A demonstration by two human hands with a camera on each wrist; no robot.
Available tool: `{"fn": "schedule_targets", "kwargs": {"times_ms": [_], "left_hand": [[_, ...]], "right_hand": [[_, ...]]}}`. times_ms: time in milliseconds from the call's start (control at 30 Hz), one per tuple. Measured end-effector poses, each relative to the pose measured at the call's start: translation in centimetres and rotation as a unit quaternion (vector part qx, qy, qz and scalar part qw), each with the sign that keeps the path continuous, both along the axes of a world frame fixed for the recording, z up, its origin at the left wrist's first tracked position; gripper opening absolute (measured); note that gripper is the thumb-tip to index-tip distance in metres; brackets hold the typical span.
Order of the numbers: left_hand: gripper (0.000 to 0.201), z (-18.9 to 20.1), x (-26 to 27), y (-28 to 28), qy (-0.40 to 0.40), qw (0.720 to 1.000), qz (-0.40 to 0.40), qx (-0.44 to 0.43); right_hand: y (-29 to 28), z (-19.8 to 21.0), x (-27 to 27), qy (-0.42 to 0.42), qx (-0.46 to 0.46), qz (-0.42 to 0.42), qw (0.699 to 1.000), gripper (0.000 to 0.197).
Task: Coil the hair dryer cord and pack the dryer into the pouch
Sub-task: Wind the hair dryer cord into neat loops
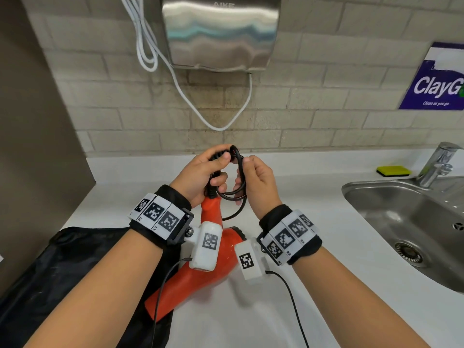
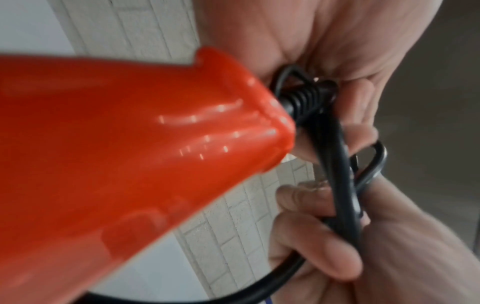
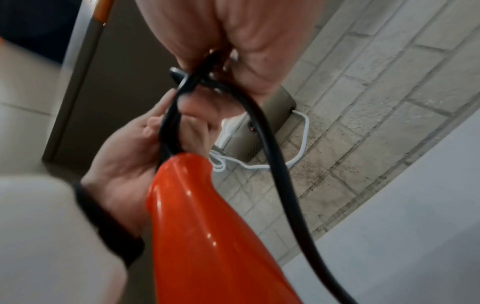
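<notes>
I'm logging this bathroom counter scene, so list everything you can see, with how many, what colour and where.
hair dryer: one, orange-red, lying on the counter, partly over the pouch
cord: one, black, looped above the dryer handle
pouch: one, black, counter's left
counter: one, white
hand dryer: one, steel, on the tiled wall
white cable: one, hanging below the hand dryer
sink: one, steel, right
tap: one, chrome, behind the sink
sponge: one, yellow and dark, beside the tap
sign: one, blue, right wall
left hand: grips the cord loops
right hand: pinches the cord
</notes>
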State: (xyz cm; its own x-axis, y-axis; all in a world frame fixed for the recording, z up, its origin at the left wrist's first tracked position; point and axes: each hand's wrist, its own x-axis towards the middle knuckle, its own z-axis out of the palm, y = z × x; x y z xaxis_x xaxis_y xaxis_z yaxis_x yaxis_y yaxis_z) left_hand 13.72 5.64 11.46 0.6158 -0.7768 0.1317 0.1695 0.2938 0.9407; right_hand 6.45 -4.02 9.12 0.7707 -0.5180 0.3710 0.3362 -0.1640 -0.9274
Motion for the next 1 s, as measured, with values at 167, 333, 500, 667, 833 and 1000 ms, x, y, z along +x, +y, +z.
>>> {"fn": "schedule_targets", "kwargs": {"times_ms": [167,333,500,667,833,1000], "left_hand": [[0.018,0.0,-0.5,-0.3,-0.003,1.0,-0.005,0.005],[0.019,0.0,-0.6,-0.2,-0.015,1.0,0.005,-0.002],[0.017,0.1,-0.4,-0.3,-0.014,0.999,0.04,0.016],[0.022,0.2,-0.1,0.1,0.0,1.0,0.016,0.001],[0.021,0.3,0.0,0.2,-0.012,0.999,0.031,-0.003],[0.011,0.2,0.0,-0.1,-0.043,0.996,0.064,0.032]], "right_hand": [[0.8,-0.3,1.3,-0.039,-0.021,-0.072,0.996,0.044],[0.3,0.1,1.7,-0.021,-0.102,-0.104,0.989,0.04],[0.2,-0.4,1.5,-0.035,-0.162,-0.159,0.973,0.037],[0.1,0.4,1.5,-0.041,-0.15,-0.142,0.978,0.034],[-0.7,0.6,1.3,-0.019,-0.17,-0.095,0.981,0.038],[-2.4,0.3,0.1,0.043,-0.204,-0.068,0.976,0.047]]}}
